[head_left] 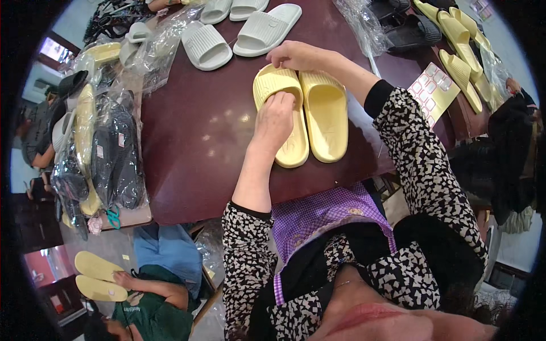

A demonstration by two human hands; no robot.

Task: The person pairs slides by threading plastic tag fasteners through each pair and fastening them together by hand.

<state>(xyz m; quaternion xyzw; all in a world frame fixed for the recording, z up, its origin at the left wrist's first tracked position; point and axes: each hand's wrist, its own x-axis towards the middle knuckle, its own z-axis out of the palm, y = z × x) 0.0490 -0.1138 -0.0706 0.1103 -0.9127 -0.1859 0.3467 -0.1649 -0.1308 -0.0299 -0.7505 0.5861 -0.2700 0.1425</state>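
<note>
A pair of yellow slide slippers lies side by side on the dark red table, toes pointing away from me. My left hand (277, 116) has its fingers bent into the foot opening of the left yellow slipper (295, 145), under its ribbed strap; the fingertips are hidden. At that slipper's toe, my right hand (298, 57) reaches across from the right with curled fingers against the toe edge. The right yellow slipper (328, 128) rests below my right wrist, touched by neither hand as far as I can see.
Pale grey slippers (207, 46) stand beyond my hands. Plastic-bagged dark slippers (116, 150) crowd the left edge, near teal-handled scissors (114, 217). At right lie a label sheet (433, 94), more yellow slippers (462, 77) and black ones (414, 34). A co-worker (153, 292) at lower left holds yellow soles.
</note>
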